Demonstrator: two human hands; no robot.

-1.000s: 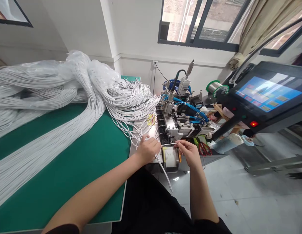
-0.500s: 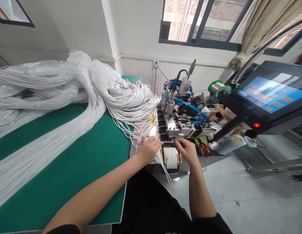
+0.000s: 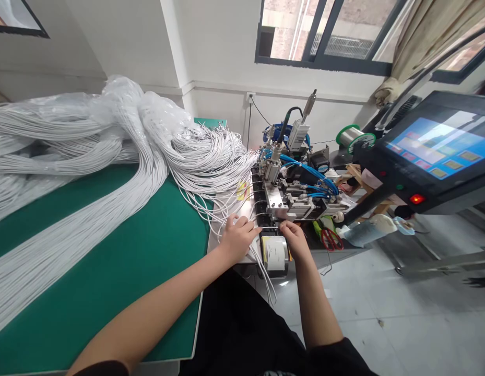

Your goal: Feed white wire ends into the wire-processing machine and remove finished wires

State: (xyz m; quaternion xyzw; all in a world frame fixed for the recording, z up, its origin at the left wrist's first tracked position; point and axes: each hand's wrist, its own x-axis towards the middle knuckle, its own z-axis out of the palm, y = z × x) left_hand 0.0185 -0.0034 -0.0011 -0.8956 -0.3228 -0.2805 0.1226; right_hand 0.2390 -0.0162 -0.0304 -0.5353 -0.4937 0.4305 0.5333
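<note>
Between my two hands a short stretch of white cable [image 3: 270, 227] runs level across the front of a benchtop machine [image 3: 275, 196]. My left hand [image 3: 237, 239] pinches the cable on the left side, with other white cables passing beneath the palm. At the cable's right end, my right hand [image 3: 294, 239] is closed, thumb and forefinger together; the cable tip is hidden by the fingers. Just below the cable sits a roll with a white label [image 3: 275, 255]. Several cables lie in a row in the machine's dark feed track [image 3: 259, 194].
Bundled white cables [image 3: 136, 193], partly in plastic, cover much of the green table [image 3: 156, 271]. To the right are red-handled scissors [image 3: 331, 239], a plastic bottle [image 3: 369, 231], a touchscreen panel [image 3: 441, 151] and a green-rimmed wire spool [image 3: 354, 140].
My right hand has shifted slightly left and up along the cable toward the machine. My left hand stays nearly in place, still pinching.
</note>
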